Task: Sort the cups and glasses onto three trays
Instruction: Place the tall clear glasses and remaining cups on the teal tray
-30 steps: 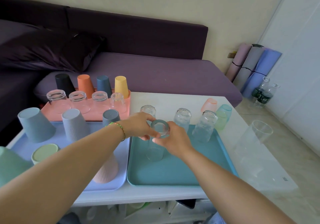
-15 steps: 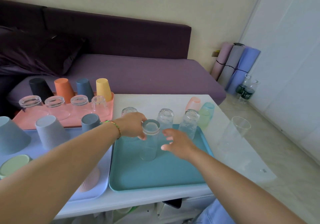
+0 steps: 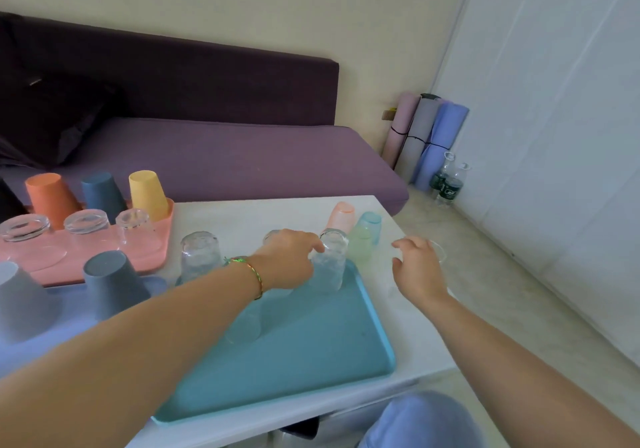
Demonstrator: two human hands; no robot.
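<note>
A teal tray [image 3: 311,361] lies in front of me with upturned clear glasses on it: one [image 3: 242,323] partly under my left forearm, one at the back left [image 3: 201,253] and one at the back right [image 3: 330,260]. My left hand [image 3: 289,260] reaches over the tray, its index finger touching the back right glass; another glass behind the hand is mostly hidden. My right hand [image 3: 415,267] hovers with relaxed fingers just in front of a clear cup [image 3: 439,252] near the table's right edge. Both hands hold nothing.
A pink tray [image 3: 152,260] at the back left carries orange [image 3: 48,195], dark blue [image 3: 102,191] and yellow [image 3: 147,189] cups and three glasses. A lavender tray [image 3: 69,330] holds grey cups [image 3: 110,281]. Pastel pink, blue and green cups [image 3: 360,245] stand behind the teal tray. A purple sofa is beyond.
Both hands have let go of the glass set on the teal tray. My right hand has moved right toward the clear cup, my left toward the back glasses. My view has turned right.
</note>
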